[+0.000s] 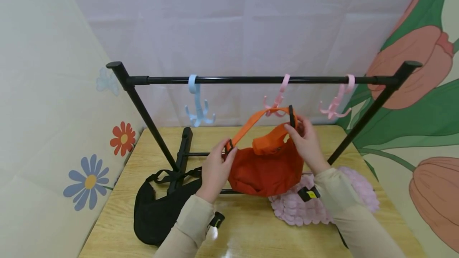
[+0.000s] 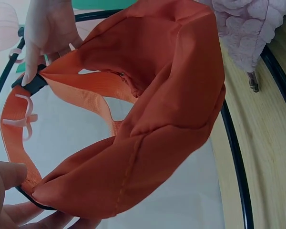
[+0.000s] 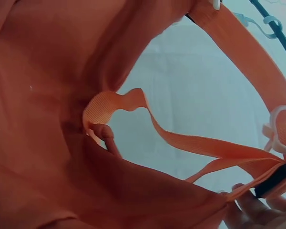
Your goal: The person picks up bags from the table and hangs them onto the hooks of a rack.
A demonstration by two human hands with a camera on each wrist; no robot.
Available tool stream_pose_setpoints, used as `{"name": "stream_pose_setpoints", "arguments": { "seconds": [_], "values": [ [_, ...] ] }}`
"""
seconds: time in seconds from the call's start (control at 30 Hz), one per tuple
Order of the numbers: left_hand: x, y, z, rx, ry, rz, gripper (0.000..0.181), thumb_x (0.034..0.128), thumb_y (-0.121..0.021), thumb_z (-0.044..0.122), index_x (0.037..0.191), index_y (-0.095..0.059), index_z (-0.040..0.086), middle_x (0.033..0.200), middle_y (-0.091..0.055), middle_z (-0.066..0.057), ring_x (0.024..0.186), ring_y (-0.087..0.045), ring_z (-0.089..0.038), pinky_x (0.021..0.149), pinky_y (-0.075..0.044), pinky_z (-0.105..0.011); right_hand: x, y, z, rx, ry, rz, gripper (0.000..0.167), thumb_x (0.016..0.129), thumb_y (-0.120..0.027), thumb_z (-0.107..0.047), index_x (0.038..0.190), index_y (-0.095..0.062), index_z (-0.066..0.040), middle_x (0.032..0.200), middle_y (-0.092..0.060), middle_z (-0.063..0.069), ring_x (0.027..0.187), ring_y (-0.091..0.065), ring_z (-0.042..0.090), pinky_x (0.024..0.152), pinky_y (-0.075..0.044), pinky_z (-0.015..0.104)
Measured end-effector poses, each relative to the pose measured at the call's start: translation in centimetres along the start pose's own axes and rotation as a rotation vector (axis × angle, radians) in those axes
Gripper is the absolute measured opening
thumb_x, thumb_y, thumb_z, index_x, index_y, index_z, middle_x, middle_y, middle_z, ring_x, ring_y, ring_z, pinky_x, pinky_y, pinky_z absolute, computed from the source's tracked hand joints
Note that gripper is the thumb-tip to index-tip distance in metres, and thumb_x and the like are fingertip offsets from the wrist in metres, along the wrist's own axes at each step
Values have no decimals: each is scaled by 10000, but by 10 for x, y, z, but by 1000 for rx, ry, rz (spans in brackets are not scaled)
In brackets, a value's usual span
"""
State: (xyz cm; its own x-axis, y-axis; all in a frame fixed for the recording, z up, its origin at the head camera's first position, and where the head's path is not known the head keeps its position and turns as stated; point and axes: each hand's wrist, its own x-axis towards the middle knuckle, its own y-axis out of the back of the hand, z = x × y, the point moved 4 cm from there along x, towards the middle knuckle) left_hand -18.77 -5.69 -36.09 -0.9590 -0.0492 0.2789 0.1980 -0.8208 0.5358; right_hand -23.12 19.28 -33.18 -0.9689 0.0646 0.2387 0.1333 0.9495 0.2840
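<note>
Matt cloth on the orange bag [image 1: 265,174], ribbed webbing on its strap [image 1: 247,127]! Over to smooth plastic on the hooks [image 1: 197,102], glossy metal look on the rail [image 1: 240,80], puckered cloth on the pink bag [image 1: 297,210], shiny wood grain across the table [image 1: 251,234].

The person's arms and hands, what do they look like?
The left sleeve and right sleeve are pale beige with cuffs. The left hand and right hand wear no gloves. A small black piece shows by each cuff; the right one has a yellow patch.
</note>
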Motion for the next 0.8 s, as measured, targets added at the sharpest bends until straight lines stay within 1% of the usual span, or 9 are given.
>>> {"name": "stream_pose_setpoints", "arguments": {
  "seconds": [0.1, 0.23, 0.3, 0.4, 0.53, 0.63, 0.8],
  "values": [
    [-1, -1, -2, -8, 5, -3, 420, 965, -614, 326, 1330, -589, 120, 1179, -648, -66, 917, -640, -222, 719, -516, -381, -3, -1, 5, -6, -21, -20, 563, 1006, -536, -196, 1458, -307, 50, 1253, -528, 275, 1018, -522, 109, 812, -420, 174],
    [-3, -3, -7, -22, 25, -15, 428, 974, -600, 323, 1345, -574, 113, 1176, -652, -56, 897, -638, -208, 704, -516, -367, -5, -1, 11, -36, -43, -41, 603, 1007, -540, -225, 1472, -278, 56, 1284, -506, 290, 1152, -497, 282, 875, -400, 238],
    [-4, -4, -10, -30, 36, -25, 429, 981, -590, 316, 1352, -566, 102, 1184, -649, -59, 899, -642, -204, 702, -521, -363, -6, -2, 15, -43, -45, -50, 622, 1006, -543, -245, 1474, -269, 59, 1295, -502, 292, 1185, -482, 328, 905, -396, 281],
    [-5, -5, -15, -31, 58, -38, 437, 989, -577, 311, 1358, -556, 77, 1201, -643, -69, 902, -648, -204, 697, -529, -357, -8, -3, 22, -43, -41, -56, 619, 1005, -545, -267, 1466, -282, 53, 1305, -503, 284, 1197, -484, 330, 954, -401, 352],
    [-6, -5, -22, -10, 79, -41, 443, 995, -564, 312, 1360, -549, 62, 1217, -638, -75, 899, -654, -208, 678, -532, -347, -13, -6, 29, -48, -32, -69, 598, 1003, -554, -239, 1453, -298, 58, 1324, -491, 292, 1225, -471, 365, 1012, -378, 481],
    [-7, -5, -26, -3, 87, -45, 440, 999, -557, 314, 1364, -546, 70, 1227, -637, -72, 899, -656, -208, 664, -530, -349, -18, -8, 33, -44, -33, -74, 574, 997, -564, -184, 1439, -307, 77, 1341, -470, 301, 1251, -447, 387, 1034, -361, 513],
    [-10, -4, -31, -6, 107, -60, 426, 999, -555, 308, 1359, -550, 80, 1260, -623, -77, 886, -648, -205, 655, -521, -347, -25, -11, 38, -68, -42, -68, 563, 982, -583, -121, 1424, -313, 101, 1394, -410, 298, 1293, -397, 399, 1062, -334, 519]
  ]
}}
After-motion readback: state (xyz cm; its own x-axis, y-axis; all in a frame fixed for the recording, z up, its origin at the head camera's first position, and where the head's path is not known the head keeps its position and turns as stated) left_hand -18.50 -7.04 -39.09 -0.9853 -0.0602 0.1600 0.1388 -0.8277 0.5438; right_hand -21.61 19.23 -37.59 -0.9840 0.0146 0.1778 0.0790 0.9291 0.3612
